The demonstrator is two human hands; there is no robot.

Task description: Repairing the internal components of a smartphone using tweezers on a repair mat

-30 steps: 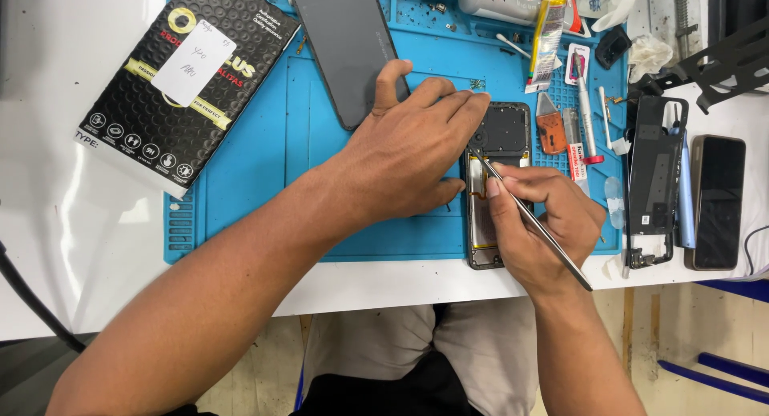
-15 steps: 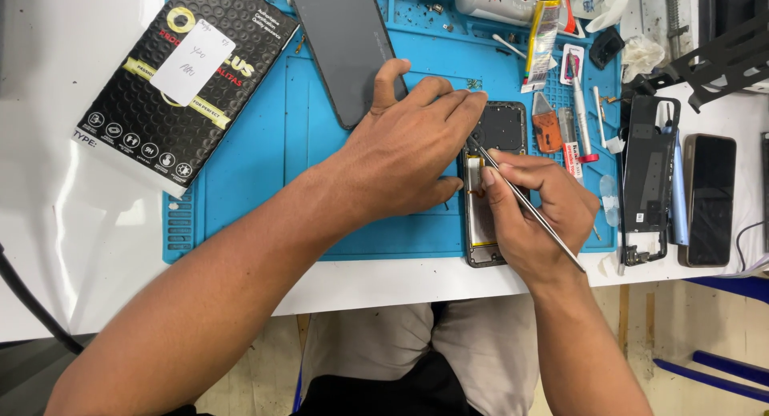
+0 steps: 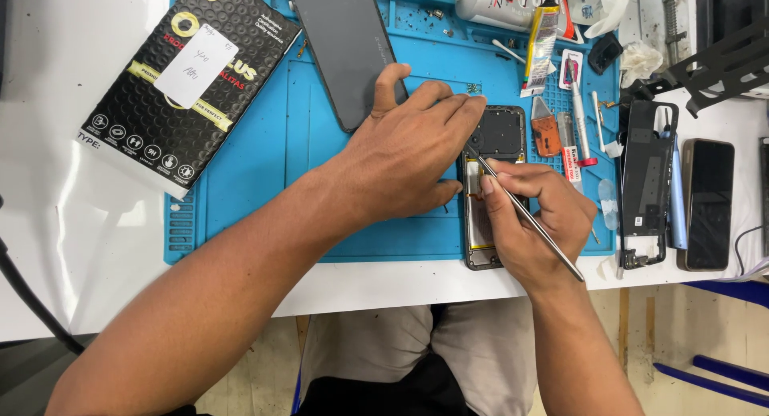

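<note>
An opened phone [image 3: 503, 136] lies face down on the blue work mat [image 3: 264, 168], its insides showing. My left hand [image 3: 408, 156] presses flat on the mat and on the phone's left edge, fingers reaching to its top corner. My right hand [image 3: 533, 224] pinches metal tweezers [image 3: 529, 220], whose tip sits inside the phone near its left side. The lower half of the phone is partly hidden by my right hand.
A dark grey back cover [image 3: 346, 48] lies on the mat above my left hand. A black patterned box [image 3: 188, 80] sits at left. Glue tubes [image 3: 541, 36], small tools [image 3: 578, 112], a phone frame [image 3: 647, 184] and another phone [image 3: 709, 204] lie at right.
The view shifted slightly. My right hand has brought the tweezers' tip a little further into the phone, and my left hand's fingers have spread toward the phone's top corner.
</note>
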